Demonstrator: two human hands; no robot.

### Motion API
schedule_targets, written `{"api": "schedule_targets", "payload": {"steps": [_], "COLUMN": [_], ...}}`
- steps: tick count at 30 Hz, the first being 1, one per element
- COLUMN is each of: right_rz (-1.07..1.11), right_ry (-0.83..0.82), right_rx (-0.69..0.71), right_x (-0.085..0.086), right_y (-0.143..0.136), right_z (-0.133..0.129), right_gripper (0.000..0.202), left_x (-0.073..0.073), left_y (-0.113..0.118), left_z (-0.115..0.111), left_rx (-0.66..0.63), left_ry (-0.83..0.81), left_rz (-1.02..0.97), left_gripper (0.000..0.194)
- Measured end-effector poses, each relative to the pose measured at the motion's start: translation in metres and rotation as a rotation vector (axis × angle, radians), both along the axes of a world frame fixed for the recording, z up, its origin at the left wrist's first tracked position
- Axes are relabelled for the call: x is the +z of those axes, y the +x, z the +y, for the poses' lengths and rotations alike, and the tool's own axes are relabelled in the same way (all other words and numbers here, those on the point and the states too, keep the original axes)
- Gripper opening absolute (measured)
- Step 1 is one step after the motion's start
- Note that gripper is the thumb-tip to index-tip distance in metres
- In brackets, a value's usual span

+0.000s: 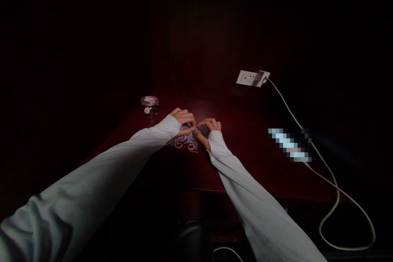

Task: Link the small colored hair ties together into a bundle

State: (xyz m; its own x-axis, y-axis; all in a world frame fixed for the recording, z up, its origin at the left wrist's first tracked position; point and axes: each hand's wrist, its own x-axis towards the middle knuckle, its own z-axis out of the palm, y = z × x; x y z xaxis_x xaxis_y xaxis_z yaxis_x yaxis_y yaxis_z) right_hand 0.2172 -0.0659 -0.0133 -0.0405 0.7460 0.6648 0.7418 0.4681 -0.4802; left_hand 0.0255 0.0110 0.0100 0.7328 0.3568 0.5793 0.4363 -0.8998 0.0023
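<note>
My left hand [183,119] and my right hand [209,127] meet over the table, thumbs and forefingers pinched together. Between their fingertips is a small pale purple-pink hair tie [195,129], mostly covered by the fingers. Below and beside my left hand lies a loose pile of colourful hair ties [183,138], among them a yellow ring [178,145] and a pink ring [190,146]. A dark grey, finely ribbed thing [202,131] shows behind the fingertips, partly under my right hand; its kind is unclear. A ring sits on a finger of my right hand.
On the dark red table [245,163], a clear container [150,101] with pink-white contents stands at the back left. A blurred-out bright screen [288,145] lies to the right. Its white cable [337,188] loops off the edge, and a charger [260,77] sits in the wall socket [245,77].
</note>
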Motion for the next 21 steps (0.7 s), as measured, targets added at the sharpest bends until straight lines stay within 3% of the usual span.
{"api": "schedule_targets", "payload": {"steps": [10, 21], "right_rz": [0.007, 0.034], "right_ry": [-0.049, -0.043], "right_rx": [-0.021, -0.049], "right_x": [0.009, 0.013], "right_y": [0.000, 0.001], "right_z": [-0.007, -0.009], "right_gripper": [0.005, 0.004], "left_x": [0.000, 0.004], "left_y": [0.001, 0.000], "left_z": [0.001, -0.004], "left_rx": [-0.018, -0.014], "left_ry": [-0.001, -0.030], "left_rz": [-0.001, -0.007], "left_gripper": [0.020, 0.010]}}
